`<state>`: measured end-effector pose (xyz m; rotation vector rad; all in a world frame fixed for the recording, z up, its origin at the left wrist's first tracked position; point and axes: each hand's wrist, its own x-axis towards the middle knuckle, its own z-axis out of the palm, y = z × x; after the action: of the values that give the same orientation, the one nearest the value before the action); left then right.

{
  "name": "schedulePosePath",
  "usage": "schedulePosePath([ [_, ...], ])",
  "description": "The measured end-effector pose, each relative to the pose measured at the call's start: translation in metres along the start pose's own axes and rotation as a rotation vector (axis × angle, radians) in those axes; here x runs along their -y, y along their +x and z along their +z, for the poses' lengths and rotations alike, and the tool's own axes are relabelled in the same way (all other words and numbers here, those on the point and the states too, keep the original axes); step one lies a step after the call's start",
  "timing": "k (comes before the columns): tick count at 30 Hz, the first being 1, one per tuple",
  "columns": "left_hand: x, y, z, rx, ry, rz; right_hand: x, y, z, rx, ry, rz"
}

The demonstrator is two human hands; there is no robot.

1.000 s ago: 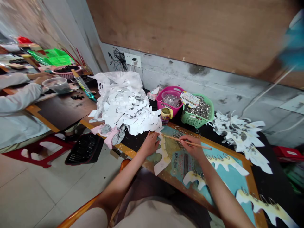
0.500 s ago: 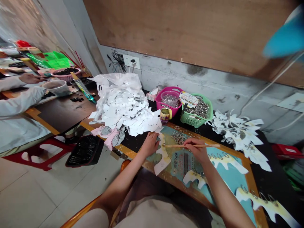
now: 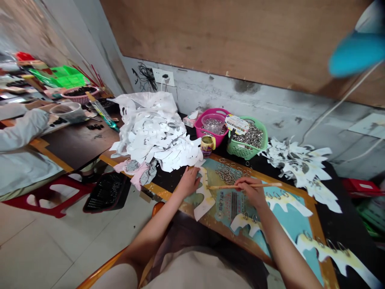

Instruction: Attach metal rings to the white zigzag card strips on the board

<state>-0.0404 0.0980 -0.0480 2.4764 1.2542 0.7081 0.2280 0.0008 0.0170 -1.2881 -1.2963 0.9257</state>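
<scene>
My left hand (image 3: 189, 180) lies with its fingers stretched over the upper end of a white cut-out piece (image 3: 204, 202) with a scalloped edge, pressing it to the board. In my right hand (image 3: 252, 192) is a thin wooden brush (image 3: 222, 187), held like a pen, its tip at the inner edge of that piece. Just behind the brush lies a heap of loose metal rings (image 3: 230, 173). To the right, more scalloped pieces (image 3: 288, 204) carry metal rings along their yellowed edges; another such piece (image 3: 246, 224) is nearer to me.
A large pile of white cut-outs (image 3: 162, 140) lies at the back left. Behind are a stained jar (image 3: 207, 146), a pink basket (image 3: 207, 134) and a green basket (image 3: 248, 150) of metal parts. Ringed pieces (image 3: 300, 160) are heaped right. A co-worker's sleeve (image 3: 27, 126) shows at left.
The brush tip has shifted slightly down along the white piece's edge. My left hand stays on the piece, and the whole view has moved a little.
</scene>
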Motion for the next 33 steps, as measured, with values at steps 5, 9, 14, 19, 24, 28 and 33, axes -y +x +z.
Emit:
schedulePosePath([
  [5, -0.001, 0.000, -0.001, 0.002, 0.000, 0.002, 0.002, -0.002, -0.006, 0.021, 0.048, 0.011],
  [9, -0.001, 0.000, -0.001, -0.003, -0.004, 0.006, 0.003, -0.006, -0.013, 0.081, 0.061, 0.043],
  [14, 0.001, -0.001, 0.001, -0.010, -0.013, 0.015, 0.006, -0.016, -0.014, 0.092, 0.051, 0.005],
  [19, 0.000, 0.000, 0.001, -0.025, -0.030, 0.018, 0.002, -0.036, -0.024, 0.187, 0.132, 0.005],
  [24, -0.001, -0.002, -0.007, -0.072, -0.070, -0.009, 0.000, -0.067, -0.054, -0.196, 0.256, -0.019],
  [28, -0.008, 0.002, -0.019, -0.119, -0.072, -0.020, -0.003, -0.102, -0.084, -0.457, 0.357, 0.021],
  [33, -0.041, 0.031, -0.014, 0.116, -0.044, 0.152, -0.007, -0.150, -0.122, -0.761, 0.275, 0.065],
])
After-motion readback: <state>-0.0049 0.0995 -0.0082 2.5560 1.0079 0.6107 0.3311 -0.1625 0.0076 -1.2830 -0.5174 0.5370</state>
